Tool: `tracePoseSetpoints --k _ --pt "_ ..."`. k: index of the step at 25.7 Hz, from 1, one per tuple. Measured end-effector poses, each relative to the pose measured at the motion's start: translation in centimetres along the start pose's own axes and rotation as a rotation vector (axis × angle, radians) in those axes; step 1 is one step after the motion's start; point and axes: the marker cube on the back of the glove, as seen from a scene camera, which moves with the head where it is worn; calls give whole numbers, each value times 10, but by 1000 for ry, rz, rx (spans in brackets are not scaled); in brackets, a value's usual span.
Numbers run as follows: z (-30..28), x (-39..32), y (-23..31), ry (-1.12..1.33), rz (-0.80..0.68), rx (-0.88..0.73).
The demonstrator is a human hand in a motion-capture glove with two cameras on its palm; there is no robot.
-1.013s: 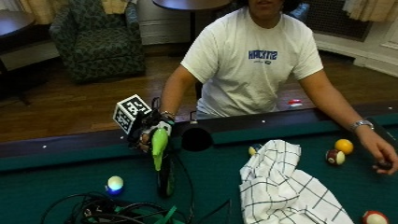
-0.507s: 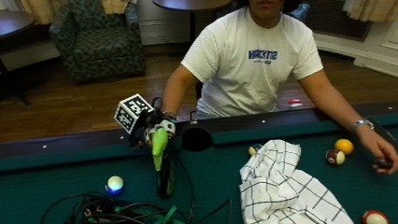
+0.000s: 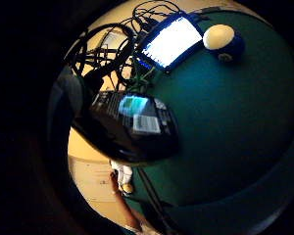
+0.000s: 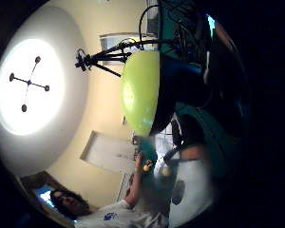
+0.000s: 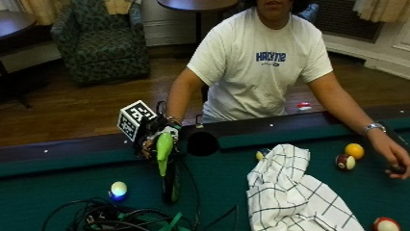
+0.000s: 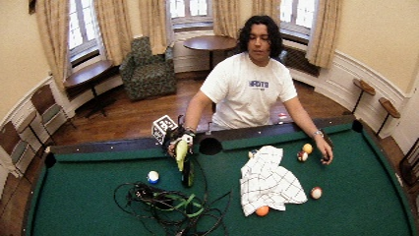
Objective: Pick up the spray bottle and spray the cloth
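A spray bottle with a lime-green head (image 5: 164, 149) and a dark body (image 5: 170, 185) stands upright on the green felt near the side pocket. My gloved right hand (image 5: 152, 138) grips the green head from behind, fingers curled round it. The white checked cloth (image 5: 291, 192) lies crumpled on the felt, well apart from the bottle towards the person's bare hand. Close to the palm, the bottle's dark labelled body (image 3: 132, 125) fills the little finger side view, and the thumb side view is taken up by its green head (image 4: 140, 92). In the wide outside view the bottle (image 6: 185, 164) and cloth (image 6: 267, 179) show the same.
A side pocket (image 5: 203, 143) opens in the rail beside the bottle. A tangle of cables (image 5: 121, 219) and a white-and-blue ball (image 5: 118, 190) lie in front of it. Several balls (image 5: 353, 150) sit near the bare left hand (image 5: 394, 159) at the far rail.
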Motion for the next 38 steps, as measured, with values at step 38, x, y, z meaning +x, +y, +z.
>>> tracePoseSetpoints --k 38 --pt "73 8 -34 -70 -123 -451"
